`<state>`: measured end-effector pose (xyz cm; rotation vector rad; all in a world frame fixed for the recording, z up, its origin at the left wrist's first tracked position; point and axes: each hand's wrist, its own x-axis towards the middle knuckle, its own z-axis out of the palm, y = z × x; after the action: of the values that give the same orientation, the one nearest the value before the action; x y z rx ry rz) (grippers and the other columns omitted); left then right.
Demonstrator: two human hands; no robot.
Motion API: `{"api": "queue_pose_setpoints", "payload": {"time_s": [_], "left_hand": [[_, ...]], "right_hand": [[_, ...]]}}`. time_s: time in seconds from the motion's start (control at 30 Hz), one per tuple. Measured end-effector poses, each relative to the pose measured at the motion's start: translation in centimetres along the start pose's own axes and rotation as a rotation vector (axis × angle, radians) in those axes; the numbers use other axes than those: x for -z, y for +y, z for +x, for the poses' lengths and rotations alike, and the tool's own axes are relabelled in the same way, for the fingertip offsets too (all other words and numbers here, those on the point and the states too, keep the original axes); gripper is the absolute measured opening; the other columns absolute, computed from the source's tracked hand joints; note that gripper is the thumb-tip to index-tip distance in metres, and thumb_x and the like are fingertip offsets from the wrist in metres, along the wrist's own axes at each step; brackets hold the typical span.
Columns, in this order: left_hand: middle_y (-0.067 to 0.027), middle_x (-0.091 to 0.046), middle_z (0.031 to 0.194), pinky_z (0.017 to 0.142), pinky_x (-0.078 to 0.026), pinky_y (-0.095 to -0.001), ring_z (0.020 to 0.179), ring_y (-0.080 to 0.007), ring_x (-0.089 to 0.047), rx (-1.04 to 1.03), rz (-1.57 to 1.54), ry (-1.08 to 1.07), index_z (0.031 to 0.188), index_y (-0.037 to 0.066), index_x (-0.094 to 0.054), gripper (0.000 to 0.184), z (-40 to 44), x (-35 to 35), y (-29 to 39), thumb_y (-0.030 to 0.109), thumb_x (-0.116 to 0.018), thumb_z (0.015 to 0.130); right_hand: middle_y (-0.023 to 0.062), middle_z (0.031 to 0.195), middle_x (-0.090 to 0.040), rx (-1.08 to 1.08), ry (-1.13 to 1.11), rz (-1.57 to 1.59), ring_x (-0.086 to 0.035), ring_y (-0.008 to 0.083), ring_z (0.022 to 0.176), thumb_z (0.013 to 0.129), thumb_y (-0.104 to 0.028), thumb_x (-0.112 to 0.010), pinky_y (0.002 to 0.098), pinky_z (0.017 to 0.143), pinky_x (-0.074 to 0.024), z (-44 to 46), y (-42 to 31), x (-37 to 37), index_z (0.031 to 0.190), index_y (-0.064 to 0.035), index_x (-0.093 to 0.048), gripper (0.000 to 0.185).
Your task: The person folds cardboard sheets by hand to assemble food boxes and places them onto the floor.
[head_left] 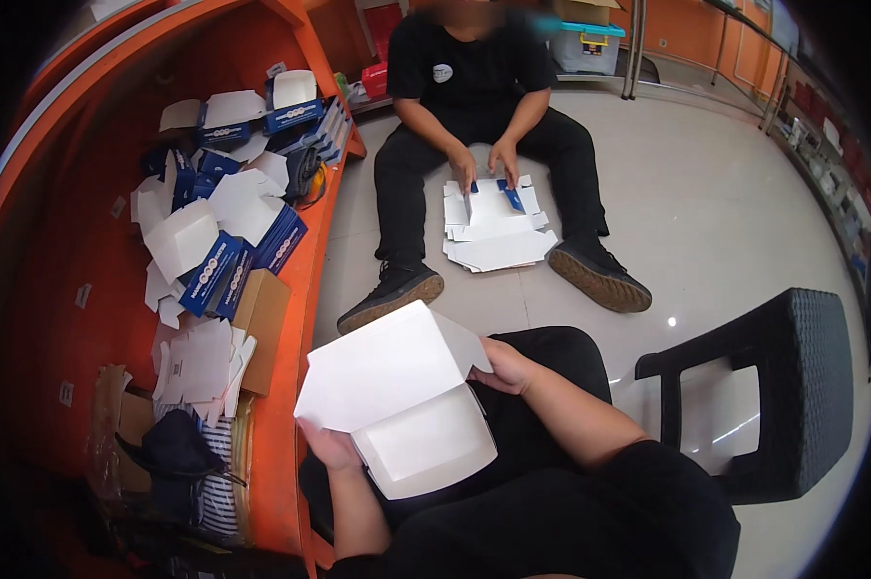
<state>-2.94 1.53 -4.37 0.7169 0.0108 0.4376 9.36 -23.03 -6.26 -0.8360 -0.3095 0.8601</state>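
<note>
Left hand (331,449) and right hand (506,367) are both gripping the white carton (426,444) over my lap (519,436), lid (382,372) raised. Tbh I'd keep pressure light and even, easing that side flap (465,347) gently so nothing buckles.

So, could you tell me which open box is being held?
The box in the wearer's left hand and right hand; other open boxes lie on the orange shelf.

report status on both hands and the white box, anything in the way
Left hand and right hand holding white box at opposite sides. Lid open. Nothing visibly in the way.
</note>
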Motion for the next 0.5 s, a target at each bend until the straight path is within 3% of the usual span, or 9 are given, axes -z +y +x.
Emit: {"api": "queue_pose_setpoints", "payload": {"time_s": [0.1, 0.17, 0.27, 0.3, 0.4, 0.43, 0.5], "left_hand": [[-0.0135, -0.039, 0.132, 0.101, -0.027, -0.0402, 0.121, -0.0275, -0.037, -0.008, -0.157, 0.088, 0.132, 0.0, -0.029, 0.067, -0.1, -0.1, 0.3, 0.052, -0.022, 0.092], [-0.0137, -0.039, 0.132, 0.1, -0.029, -0.0387, 0.12, -0.0266, -0.039, 0.053, 0.033, 0.062, 0.132, 0.0, -0.029, 0.064, 0.1, 1.0, -0.4, 0.05, -0.024, 0.092], [-0.0139, -0.038, 0.132, 0.097, -0.033, -0.0347, 0.117, -0.0247, -0.042, 0.199, 0.213, 0.097, 0.132, -0.001, -0.029, 0.058, 0.3, 2.3, -1.3, 0.041, -0.033, 0.093], [-0.014, -0.038, 0.132, 0.096, -0.034, -0.0331, 0.116, -0.0239, -0.042, 0.258, 0.258, 0.123, 0.132, -0.002, -0.029, 0.056, 0.3, 2.3, -1.4, 0.038, -0.037, 0.093], [-0.0137, -0.041, 0.128, 0.094, -0.035, -0.0305, 0.112, -0.0208, -0.044, 0.255, 0.524, 0.469, 0.131, 0.0, -0.032, 0.047, 0.0, -0.6, -2.1, 0.023, -0.044, 0.092], [-0.0136, -0.042, 0.126, 0.095, -0.034, -0.0308, 0.113, -0.02, -0.043, -0.025, 0.71, 0.327, 0.134, 0.003, -0.028, 0.048, 0.0, -0.2, -2.9, 0.01, -0.045, 0.09], [-0.0137, -0.039, 0.127, 0.097, -0.032, -0.0317, 0.114, -0.0207, -0.041, -0.119, 0.781, 0.286, 0.136, 0.005, -0.023, 0.053, -0.4, -0.5, -3.4, 0.005, -0.045, 0.088]], "right_hand": [[0.0074, 0.119, -0.049, 0.016, -0.221, -0.035, -0.049, 0.0173, 0.107, 0.089, -0.05, -0.039, 0.0325, 0.092, -0.0366, -0.2, 0.6, -0.2, 0.132, -0.0052, -0.035, 0.062], [0.0086, 0.123, -0.047, 0.043, -0.395, 0.006, -0.047, 0.0198, 0.11, 0.086, -0.056, -0.041, 0.035, 0.094, -0.0351, -0.2, 0.6, -0.5, 0.133, -0.0054, -0.034, 0.069], [0.0099, 0.129, -0.043, 0.117, -0.389, 0.042, -0.043, 0.0218, 0.115, 0.084, -0.058, -0.041, 0.037, 0.097, -0.0322, -0.9, 0.8, -0.5, 0.134, -0.0036, -0.032, 0.074], [0.0107, 0.132, -0.04, 0.118, -0.239, 0.027, -0.04, 0.0228, 0.12, 0.085, -0.057, -0.041, 0.0384, 0.1, -0.0289, -0.9, 1.2, -0.6, 0.133, -0.0025, -0.033, 0.073], [0.0114, 0.134, -0.039, -0.04, -0.044, -0.014, -0.038, 0.0222, 0.122, 0.088, -0.052, -0.04, 0.0373, 0.102, -0.0269, -0.6, 0.8, -0.7, 0.132, -0.0027, -0.034, 0.066], [0.0111, 0.131, -0.041, -0.035, -0.058, -0.037, -0.04, 0.02, 0.12, 0.091, -0.043, -0.04, 0.0344, 0.101, -0.0293, -0.7, 0.2, -1.2, 0.131, -0.0023, -0.035, 0.057], [0.01, 0.127, -0.045, -0.084, -0.067, -0.109, -0.044, 0.0174, 0.115, 0.092, -0.039, -0.043, 0.0314, 0.098, -0.0328, -0.6, 0.1, -1.2, 0.13, -0.0017, -0.037, 0.054]]}}
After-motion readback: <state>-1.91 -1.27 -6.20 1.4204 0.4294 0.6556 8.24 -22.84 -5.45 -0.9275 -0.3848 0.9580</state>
